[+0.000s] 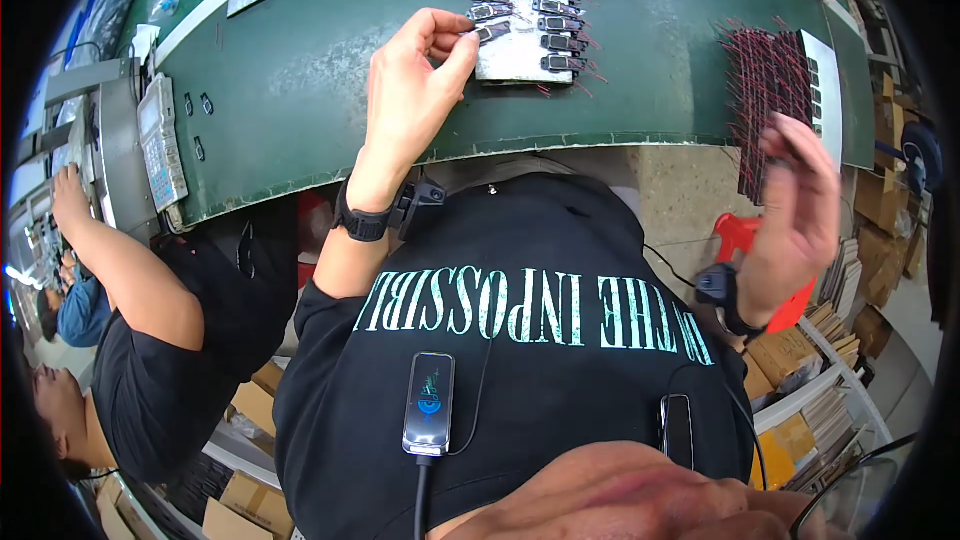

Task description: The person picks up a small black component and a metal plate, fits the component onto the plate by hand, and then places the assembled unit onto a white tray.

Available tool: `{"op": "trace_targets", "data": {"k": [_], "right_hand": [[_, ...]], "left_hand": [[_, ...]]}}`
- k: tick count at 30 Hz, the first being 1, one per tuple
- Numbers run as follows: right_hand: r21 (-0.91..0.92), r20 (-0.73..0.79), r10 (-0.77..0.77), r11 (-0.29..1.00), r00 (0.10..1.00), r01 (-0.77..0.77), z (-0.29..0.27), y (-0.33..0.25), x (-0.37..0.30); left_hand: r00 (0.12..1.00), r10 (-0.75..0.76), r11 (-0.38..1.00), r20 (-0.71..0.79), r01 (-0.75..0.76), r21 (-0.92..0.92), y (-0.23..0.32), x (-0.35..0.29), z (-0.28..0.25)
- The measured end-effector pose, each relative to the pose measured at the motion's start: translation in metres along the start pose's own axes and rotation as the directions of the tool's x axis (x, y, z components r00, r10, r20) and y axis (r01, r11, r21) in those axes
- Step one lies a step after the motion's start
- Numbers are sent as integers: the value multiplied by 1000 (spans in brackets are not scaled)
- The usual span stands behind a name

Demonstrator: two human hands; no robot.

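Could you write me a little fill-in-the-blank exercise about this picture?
The left hand touches a part in the ____ column on the board.
The board's parts form ____ columns.
The right hand is beside the wires, coloured black and ____.
The table is coloured ____.

Missing words: left; two; red; green.

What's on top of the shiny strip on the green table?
Two rows of small black parts sit on the strip. The left hand touches one. The strip's surface under the parts is covered.
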State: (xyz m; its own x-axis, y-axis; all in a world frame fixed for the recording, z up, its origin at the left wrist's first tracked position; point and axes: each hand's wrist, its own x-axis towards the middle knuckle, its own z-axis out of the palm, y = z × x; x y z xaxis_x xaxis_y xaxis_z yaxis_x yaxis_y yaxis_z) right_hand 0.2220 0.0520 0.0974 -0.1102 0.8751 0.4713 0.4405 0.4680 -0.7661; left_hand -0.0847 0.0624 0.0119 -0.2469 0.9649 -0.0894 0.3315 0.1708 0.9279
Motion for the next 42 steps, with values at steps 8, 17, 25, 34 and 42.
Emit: {"op": "trace_targets", "data": {"k": [8,17,25,34,42], "right_hand": [[-407,-221,121,890,968,-204,-87,36,3],[-605,-40,165,781,985,-155,-134,68,5],[-665,116,379,716,918,-211,-147,77,10],[-453,325,336,876,884,-166,-212,182,36],[-196,-219,-28,980,975,-16,-17,45,-18]], "left_hand": [[979,198,955,-52,-181,236,-6,6,-6],[930,362,890,-61,-325,319,-13,24,-10],[855,465,849,-229,-358,389,-28,12,-45],[782,466,526,-414,131,841,-115,1,-171],[860,303,583,-411,173,794,-140,1,-183]]}}
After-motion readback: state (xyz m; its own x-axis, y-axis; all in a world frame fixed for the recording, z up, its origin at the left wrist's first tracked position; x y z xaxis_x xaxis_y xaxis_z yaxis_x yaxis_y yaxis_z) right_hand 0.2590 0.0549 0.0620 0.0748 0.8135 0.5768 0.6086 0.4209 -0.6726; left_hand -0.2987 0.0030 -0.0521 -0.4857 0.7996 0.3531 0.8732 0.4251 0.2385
